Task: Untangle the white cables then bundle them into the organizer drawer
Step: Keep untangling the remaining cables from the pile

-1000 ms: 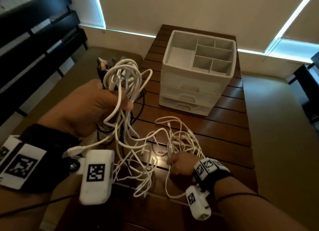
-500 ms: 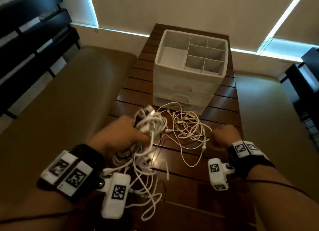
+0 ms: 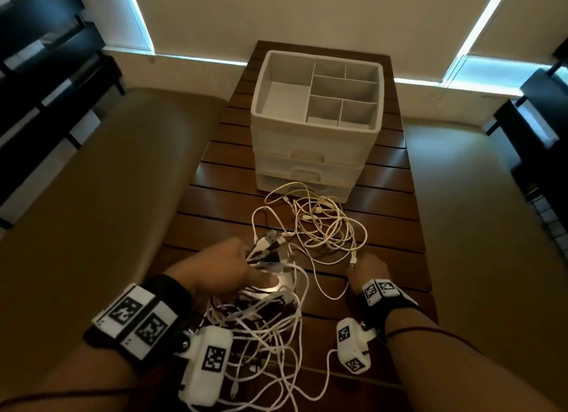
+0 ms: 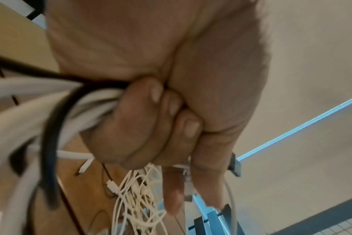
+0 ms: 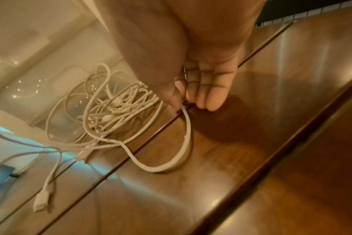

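My left hand (image 3: 227, 267) grips a thick bunch of white cables (image 3: 267, 319) with a few black ones, plugs sticking out past the fingers; in the left wrist view the fingers (image 4: 143, 124) curl tight round the bunch (image 4: 30, 114). A looser tangle of thin white cables (image 3: 322, 227) lies on the table in front of the organizer (image 3: 316, 119). My right hand (image 3: 365, 267) pinches one end of a white cable (image 5: 186, 127) from that tangle (image 5: 115, 108) between thumb and fingers, low over the table.
The white organizer has an open divided top tray and closed drawers (image 3: 307, 173) below. It stands on a dark slatted wooden table (image 3: 384, 221). A tan bench (image 3: 92, 196) runs along the left, dark furniture (image 3: 538, 119) stands at the right.
My left hand has come down from chest height to just over the table with its bunch. My right hand shifted right, then settled near the thin tangle, pinching a cable end.
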Demonstrator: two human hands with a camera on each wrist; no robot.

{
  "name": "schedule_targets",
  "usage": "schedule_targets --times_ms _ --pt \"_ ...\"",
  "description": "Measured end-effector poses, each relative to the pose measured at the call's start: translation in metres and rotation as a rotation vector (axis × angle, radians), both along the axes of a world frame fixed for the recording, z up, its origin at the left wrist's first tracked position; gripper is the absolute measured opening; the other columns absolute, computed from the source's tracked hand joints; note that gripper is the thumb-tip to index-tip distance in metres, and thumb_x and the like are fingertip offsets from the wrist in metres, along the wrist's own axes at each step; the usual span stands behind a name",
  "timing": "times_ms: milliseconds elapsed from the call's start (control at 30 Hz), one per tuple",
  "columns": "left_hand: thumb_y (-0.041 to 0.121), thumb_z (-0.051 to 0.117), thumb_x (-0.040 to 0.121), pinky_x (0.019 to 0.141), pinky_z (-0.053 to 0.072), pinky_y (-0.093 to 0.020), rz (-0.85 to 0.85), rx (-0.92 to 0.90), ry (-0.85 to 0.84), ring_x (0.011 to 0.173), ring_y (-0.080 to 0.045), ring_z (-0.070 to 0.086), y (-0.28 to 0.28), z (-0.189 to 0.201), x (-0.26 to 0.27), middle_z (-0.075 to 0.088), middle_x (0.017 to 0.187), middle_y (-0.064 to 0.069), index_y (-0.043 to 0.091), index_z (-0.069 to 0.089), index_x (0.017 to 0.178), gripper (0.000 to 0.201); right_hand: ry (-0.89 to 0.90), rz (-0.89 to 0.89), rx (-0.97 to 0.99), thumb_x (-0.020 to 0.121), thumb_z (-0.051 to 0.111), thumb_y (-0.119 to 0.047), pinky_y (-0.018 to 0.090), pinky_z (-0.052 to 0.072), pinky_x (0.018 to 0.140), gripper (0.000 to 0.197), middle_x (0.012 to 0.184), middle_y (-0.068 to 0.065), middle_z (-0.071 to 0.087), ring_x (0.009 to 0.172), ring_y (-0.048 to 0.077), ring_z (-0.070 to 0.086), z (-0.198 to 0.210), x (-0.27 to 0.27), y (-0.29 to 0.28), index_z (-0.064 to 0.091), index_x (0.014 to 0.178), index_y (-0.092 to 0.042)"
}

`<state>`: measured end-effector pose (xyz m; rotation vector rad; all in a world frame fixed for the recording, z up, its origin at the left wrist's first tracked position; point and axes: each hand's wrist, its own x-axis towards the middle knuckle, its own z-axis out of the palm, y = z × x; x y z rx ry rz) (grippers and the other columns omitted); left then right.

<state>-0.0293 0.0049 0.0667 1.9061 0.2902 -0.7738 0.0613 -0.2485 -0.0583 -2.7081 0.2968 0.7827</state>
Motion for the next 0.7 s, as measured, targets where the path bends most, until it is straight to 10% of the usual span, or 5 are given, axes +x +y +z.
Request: schedule_targets --times_ms 133,333,467,567,700 --pt "0.023 0.081 0.065 0.065 0.054 -0.040 0.035 -0.083 -0.141 0.067 -0.034 0.066 0.009 0.013 0.005 0.070 0.080 -0.016 0.017 0.073 0.087 0.024 -0.051 -0.172 0.166 0.076 0.074 -0.034 0.035 0.055 0.075 0.022 0.093 0.006 0.068 0.090 0.032 0.067 0.013 -0.001 -0.002 0.063 0.088 -0.020" --pt "-0.002 0.062 0.059 0.045 0.032 -0.023 0.160 -0.279 -0.209 0.045 -0.016 0.036 0.007 0.024 0.014 0.043 0.059 -0.005 -0.010 0.052 0.092 0.035 -0.068 -0.132 0.087 0.092 0.053 -0.029 0.030 0.045 0.074 0.026 0.109 0.014 0.068 0.102 0.033 0.063 0.024 0.008 -0.001 0.069 0.096 -0.008" --pt "-0.001 0.064 0.052 0.051 0.025 -0.030 0.217 -0.634 -0.134 0.047 -0.020 0.036 0.012 0.038 0.015 0.044 0.058 -0.009 0.000 0.064 0.087 0.034 -0.088 -0.197 0.124 0.088 0.057 -0.026 0.028 0.041 0.065 0.030 0.083 0.013 0.060 0.077 0.029 0.056 0.044 0.013 0.000 0.054 0.063 -0.010" --pt "-0.003 0.070 0.057 0.063 0.028 -0.042 0.242 -0.485 -0.152 0.072 -0.032 0.035 0.012 0.039 0.022 0.046 0.086 -0.018 -0.004 0.058 0.098 0.043 -0.110 -0.205 0.119 0.086 0.060 -0.025 0.027 0.041 0.062 0.033 0.067 0.007 0.055 0.071 0.028 0.057 0.057 0.014 -0.004 0.051 0.058 -0.011" --pt "-0.004 0.067 0.053 0.051 0.034 -0.023 0.263 -0.481 -0.157 0.050 -0.018 0.040 0.007 0.043 0.021 0.044 0.062 -0.010 0.001 0.057 0.084 0.033 -0.119 -0.094 0.075 0.088 0.058 -0.028 0.027 0.042 0.064 0.033 0.087 0.015 0.068 0.089 0.032 0.066 0.071 0.015 -0.009 0.055 0.062 -0.010"
